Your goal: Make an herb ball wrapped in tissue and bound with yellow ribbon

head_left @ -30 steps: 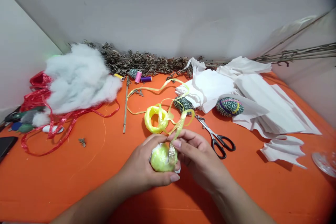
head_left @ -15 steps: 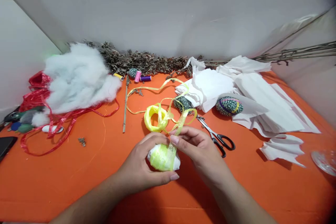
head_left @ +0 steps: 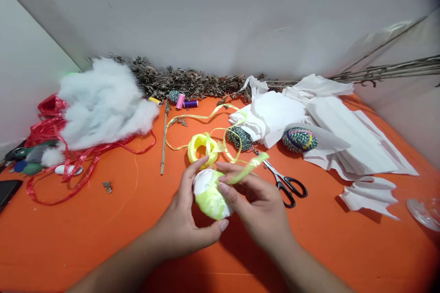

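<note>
A white ball partly wrapped in yellow ribbon (head_left: pixel 210 197) is held above the orange table. My left hand (head_left: pixel 187 215) curls round its left side, thumb below and fingers above. At its upper right, my right hand (head_left: pixel 256 197) pinches the yellow ribbon (head_left: pixel 252 167), whose loose part sticks out to the right past the fingers. Just beyond the hands lies a yellow ribbon roll (head_left: pixel 192 149), its thin strand looping over the table. Black-handled scissors (head_left: pixel 282 178) rest to the right of my right hand.
White fluffy stuffing (head_left: pixel 103 100) and red ribbon (head_left: pixel 92 149) lie at left. Dried stems (head_left: pixel 189 80) line the wall. Thread spools (head_left: pixel 190 103), yarn balls (head_left: pixel 299 139) and white paper sheets (head_left: pixel 354 132) spread across the back and right. A clear glass (head_left: pixel 424 213) is at the right edge.
The ball has turned in my left hand, showing more white at its upper left. The ribbon in my right hand has swung from upright to slanting rightward.
</note>
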Demonstrator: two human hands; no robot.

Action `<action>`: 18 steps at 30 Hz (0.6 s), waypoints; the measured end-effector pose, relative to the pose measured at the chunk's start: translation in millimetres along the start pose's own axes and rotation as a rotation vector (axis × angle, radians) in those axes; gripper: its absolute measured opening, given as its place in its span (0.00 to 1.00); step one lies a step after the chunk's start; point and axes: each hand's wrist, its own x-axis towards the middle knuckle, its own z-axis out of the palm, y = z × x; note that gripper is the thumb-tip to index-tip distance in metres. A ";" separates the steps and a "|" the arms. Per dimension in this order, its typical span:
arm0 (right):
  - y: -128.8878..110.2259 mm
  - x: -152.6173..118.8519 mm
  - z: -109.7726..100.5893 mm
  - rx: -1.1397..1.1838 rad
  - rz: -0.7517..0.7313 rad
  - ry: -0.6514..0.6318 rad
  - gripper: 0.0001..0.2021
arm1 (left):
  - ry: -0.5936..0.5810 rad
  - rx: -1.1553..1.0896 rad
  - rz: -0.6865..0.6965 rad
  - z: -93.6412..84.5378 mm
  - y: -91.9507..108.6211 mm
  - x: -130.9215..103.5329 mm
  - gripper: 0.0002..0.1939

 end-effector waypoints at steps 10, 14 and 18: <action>-5.8 1.5 -2.7 -0.210 -0.271 -0.052 0.10 | -0.164 -0.540 -0.208 -5.4 7.9 7.6 0.34; -7.4 5.0 -7.4 -0.127 -0.148 -0.076 0.07 | -0.189 -0.583 -0.233 -5.6 10.0 8.4 0.35; -8.2 4.3 -7.4 -0.160 -0.109 -0.026 0.03 | -0.172 -0.567 -0.239 -3.6 8.1 7.3 0.32</action>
